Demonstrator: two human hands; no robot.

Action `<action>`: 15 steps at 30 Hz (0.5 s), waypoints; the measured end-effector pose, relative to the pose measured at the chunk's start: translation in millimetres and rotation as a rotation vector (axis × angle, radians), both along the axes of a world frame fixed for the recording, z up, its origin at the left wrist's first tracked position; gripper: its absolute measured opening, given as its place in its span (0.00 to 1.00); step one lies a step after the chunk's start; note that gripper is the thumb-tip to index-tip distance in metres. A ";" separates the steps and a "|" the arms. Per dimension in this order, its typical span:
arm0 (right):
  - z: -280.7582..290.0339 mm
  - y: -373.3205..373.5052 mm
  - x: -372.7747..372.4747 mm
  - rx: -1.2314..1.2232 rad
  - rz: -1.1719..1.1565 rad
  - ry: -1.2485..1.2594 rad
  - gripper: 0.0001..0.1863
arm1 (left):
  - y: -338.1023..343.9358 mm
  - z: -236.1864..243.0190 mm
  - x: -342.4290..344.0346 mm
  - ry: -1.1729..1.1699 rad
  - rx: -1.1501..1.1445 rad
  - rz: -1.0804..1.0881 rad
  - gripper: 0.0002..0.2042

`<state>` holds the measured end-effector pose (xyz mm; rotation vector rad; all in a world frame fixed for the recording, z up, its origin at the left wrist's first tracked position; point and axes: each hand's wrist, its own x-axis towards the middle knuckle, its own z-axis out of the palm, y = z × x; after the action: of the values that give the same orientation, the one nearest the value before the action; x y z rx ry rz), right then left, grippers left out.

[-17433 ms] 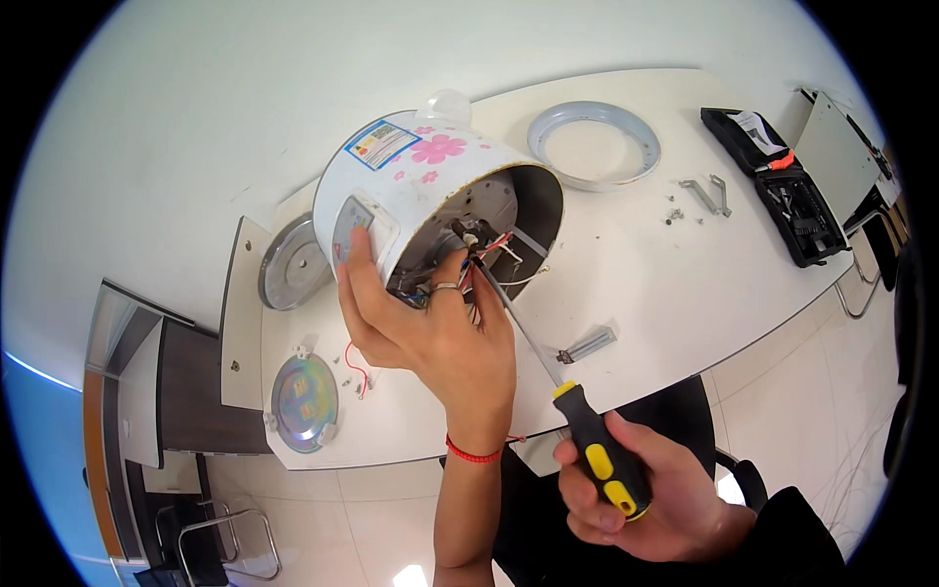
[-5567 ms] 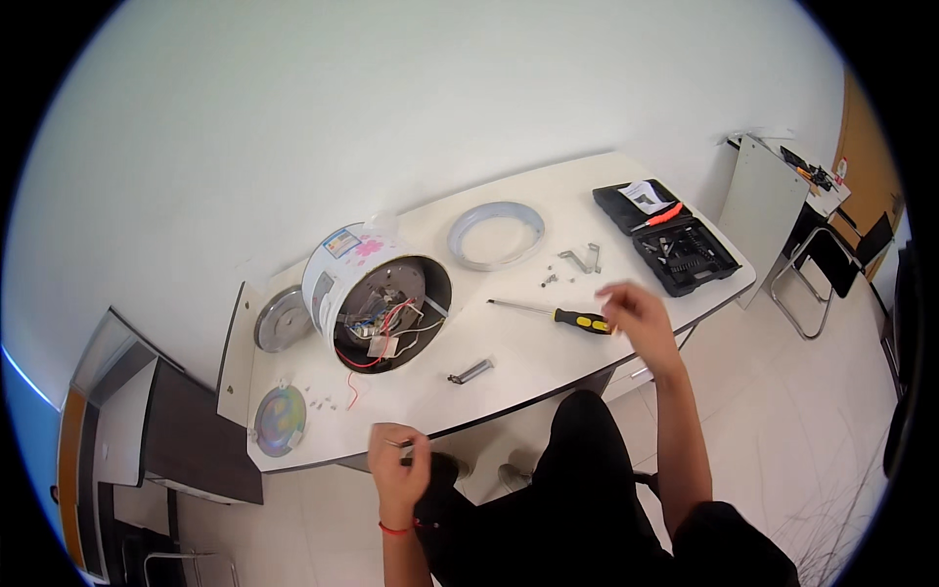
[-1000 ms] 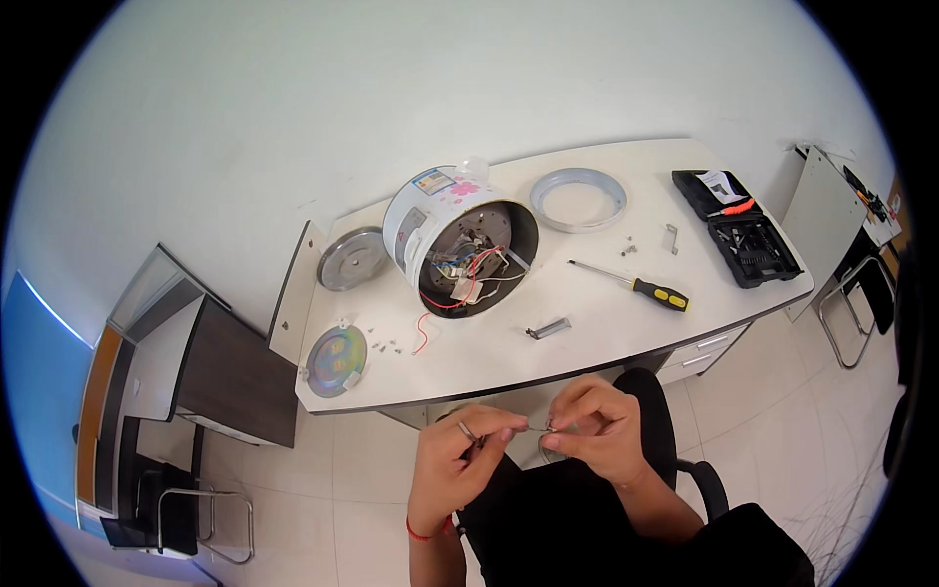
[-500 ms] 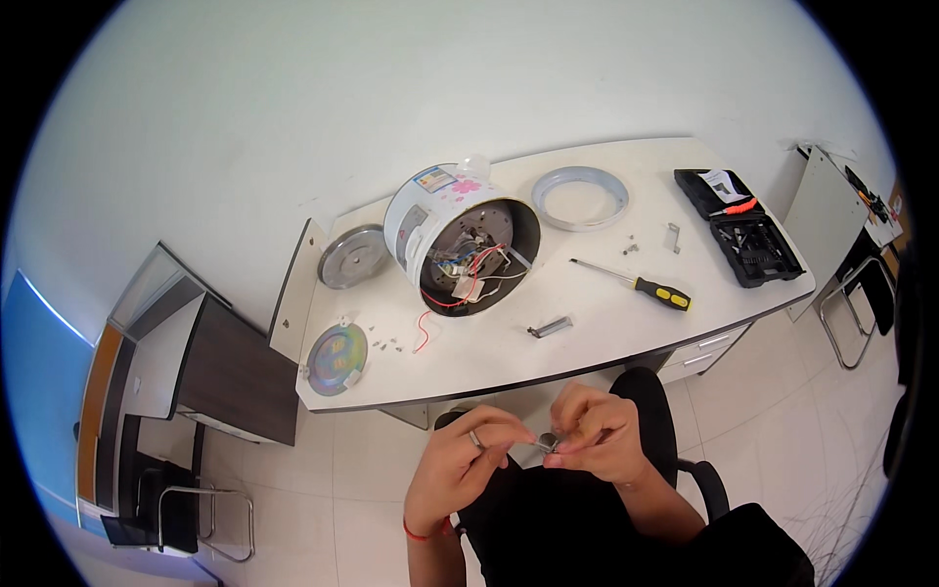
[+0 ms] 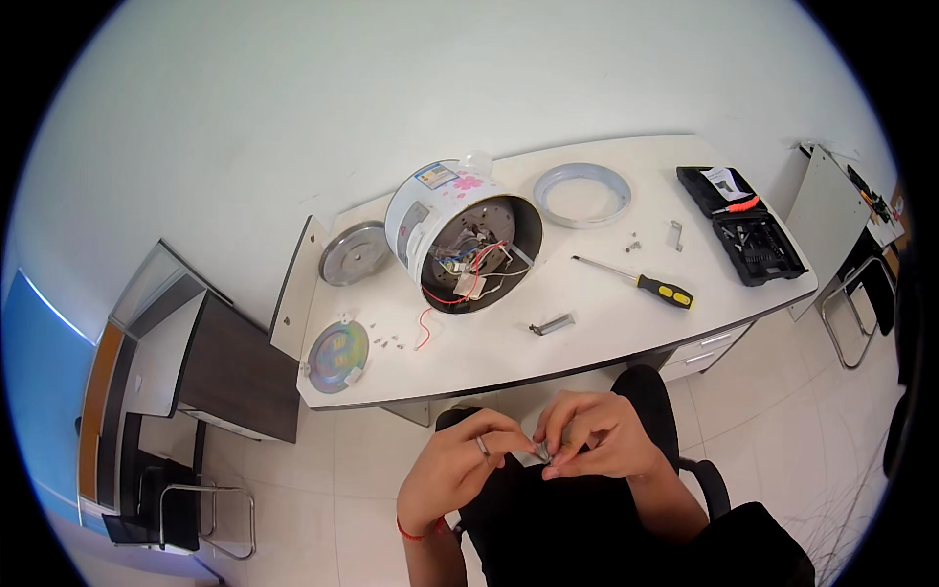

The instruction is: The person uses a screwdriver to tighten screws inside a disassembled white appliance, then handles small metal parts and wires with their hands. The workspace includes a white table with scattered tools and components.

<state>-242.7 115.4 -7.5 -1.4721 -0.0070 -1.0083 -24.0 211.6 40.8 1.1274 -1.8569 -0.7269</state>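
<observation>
Iridescent disc: on desk, left of white drum, nearer person. Drum: mouth facing right and front; blue-edged label up top, print too small to read. Left hand: person's side of drum, fingers half curled, index fingertip at small metal piece; whether it grips, cannot tell. Piece: person's side of drum, right of left hand; long axis perhaps slanted, mostly hidden. Right hand: nearer piece, finger and thumb pinching it. Screwdriver: right of drum, handle rightward.
</observation>
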 end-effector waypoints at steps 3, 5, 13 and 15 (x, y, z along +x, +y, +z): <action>1.5 -2.2 -1.5 -0.047 0.010 0.037 0.11 | 1.0 1.0 -0.2 0.003 0.015 -0.016 0.21; 1.5 -2.8 -2.5 -0.047 0.024 0.052 0.11 | 0.9 1.2 0.1 0.005 0.019 -0.026 0.22; 1.1 -3.7 -5.2 0.045 0.086 0.090 0.11 | 1.1 1.7 1.2 -0.013 0.056 -0.051 0.22; 3.7 -4.4 -7.0 0.026 0.091 0.121 0.11 | 1.0 2.0 1.2 -0.006 0.059 -0.061 0.22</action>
<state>-249.8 111.0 -3.9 -1.4937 0.0263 -0.8418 -22.9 212.6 42.8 1.1148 -1.8931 -0.8185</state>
